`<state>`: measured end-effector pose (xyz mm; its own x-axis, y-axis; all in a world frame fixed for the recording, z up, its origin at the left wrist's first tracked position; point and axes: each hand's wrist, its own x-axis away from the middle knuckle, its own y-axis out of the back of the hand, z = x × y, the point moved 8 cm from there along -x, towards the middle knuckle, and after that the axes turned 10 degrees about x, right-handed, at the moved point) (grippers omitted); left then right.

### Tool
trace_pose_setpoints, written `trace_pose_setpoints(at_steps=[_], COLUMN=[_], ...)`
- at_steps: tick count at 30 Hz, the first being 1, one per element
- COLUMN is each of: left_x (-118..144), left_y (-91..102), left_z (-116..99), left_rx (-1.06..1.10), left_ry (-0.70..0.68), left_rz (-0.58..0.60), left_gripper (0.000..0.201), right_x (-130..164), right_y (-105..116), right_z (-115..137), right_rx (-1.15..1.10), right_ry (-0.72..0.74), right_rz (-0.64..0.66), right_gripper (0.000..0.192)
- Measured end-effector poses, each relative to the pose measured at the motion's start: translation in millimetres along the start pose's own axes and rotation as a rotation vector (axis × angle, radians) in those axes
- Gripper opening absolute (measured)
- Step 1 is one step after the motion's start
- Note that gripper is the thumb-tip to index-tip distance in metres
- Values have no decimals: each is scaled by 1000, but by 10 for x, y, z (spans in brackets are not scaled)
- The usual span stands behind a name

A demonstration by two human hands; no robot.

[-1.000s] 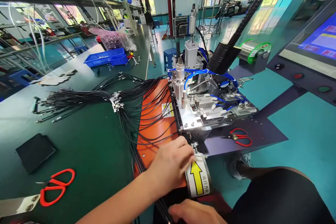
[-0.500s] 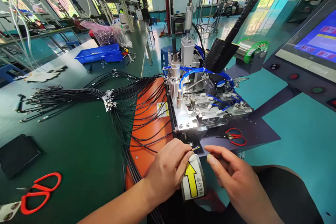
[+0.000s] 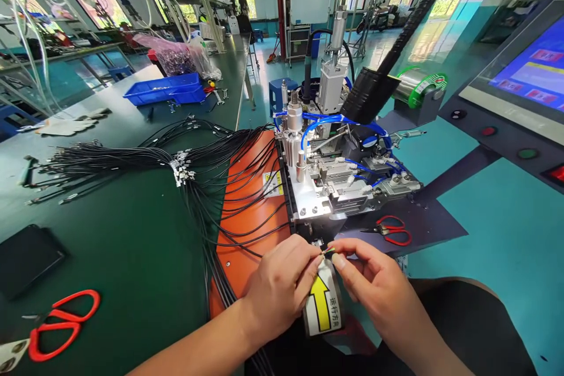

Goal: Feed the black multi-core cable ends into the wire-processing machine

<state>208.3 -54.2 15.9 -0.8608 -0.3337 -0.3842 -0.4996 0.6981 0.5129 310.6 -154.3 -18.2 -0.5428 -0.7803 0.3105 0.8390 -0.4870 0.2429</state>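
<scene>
Pinching right at the near edge of the machine, both hands meet over a tiny wire end (image 3: 329, 251). Left hand (image 3: 282, 285) grips the wire between thumb and forefinger, fingers curled tight; right hand (image 3: 374, 282) comes in from the right, its fingertips (image 3: 338, 259) closed on the same coloured tip. So the wire sits between the two hands, touching both, its short length running roughly left to right, and neither hand is nearer than the other. Just below them, an arrow label (image 3: 323, 305) curves over a roller. Left of the hands, an orange plate (image 3: 247, 229) carries loops of black cables (image 3: 132, 161) fanning out across the green desk (image 3: 145, 258). Red scissors (image 3: 57, 323) lie near left, small red snips (image 3: 392, 229) to the right. Beyond, the machine (image 3: 335, 176) with blue tubing stands lit, a solder spool (image 3: 423, 85) behind it, a screen (image 3: 533, 70) far right, a blue bin (image 3: 167, 88) far left.
</scene>
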Motion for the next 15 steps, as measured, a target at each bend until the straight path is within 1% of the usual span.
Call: trace_pose_setpoints(at_steps=[2, 3, 7, 9, 11, 14, 15], left_x=[6, 9, 19, 22, 26, 28, 28], left_y=[-6, -7, -9, -13, -18, -13, -12], left_z=[4, 3, -7, 1, 20, 40, 43], left_rx=[-19, -28, -68, -78, -78, -70, -66], left_ry=[5, 6, 2, 8, 19, 30, 33], left_rz=[0, 0, 0, 3, 6, -2, -2], left_gripper=[15, 16, 19, 19, 19, 18, 18], right_x=[38, 64, 194, 227, 214, 169, 162], right_y=[0, -2, -63, -91, -47, 132, 182], right_z=[15, 43, 229, 269, 239, 142, 129], right_rx=[86, 146, 378, 439, 463, 490, 506], right_ry=[40, 83, 335, 407, 397, 309, 299], right_rz=[-34, -64, -190, -213, -239, -319, -339], right_gripper=[33, 30, 20, 20, 21, 26, 27])
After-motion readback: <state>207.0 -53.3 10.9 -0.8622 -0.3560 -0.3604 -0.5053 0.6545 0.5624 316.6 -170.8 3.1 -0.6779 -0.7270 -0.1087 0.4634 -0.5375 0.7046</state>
